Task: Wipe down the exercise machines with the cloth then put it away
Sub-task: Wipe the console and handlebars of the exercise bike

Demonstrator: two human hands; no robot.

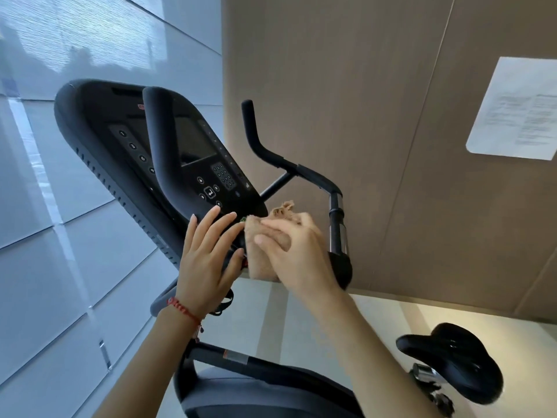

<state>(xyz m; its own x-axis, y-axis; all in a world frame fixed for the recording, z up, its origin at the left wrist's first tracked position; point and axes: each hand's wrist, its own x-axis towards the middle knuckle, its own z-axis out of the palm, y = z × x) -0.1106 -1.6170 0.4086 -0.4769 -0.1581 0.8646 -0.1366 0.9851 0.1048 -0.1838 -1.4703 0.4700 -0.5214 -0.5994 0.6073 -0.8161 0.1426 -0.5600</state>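
While our right hand (297,251) bunches the tan cloth (262,260) against the lower edge of the exercise bike console (168,152), fingers curled round the wad, our left hand (208,254) lies flat and spread at nine o'clock of it, steadying the panel. The cloth looks soft, light and floppy, so we reckon a gathered fistful handles best. Handlebar (271,158) at twelve, saddle (452,360) at five.

Brown panelled wall (376,86) bearing a printed sheet (515,108), text illegible; perhaps shaded windows (75,40) left.
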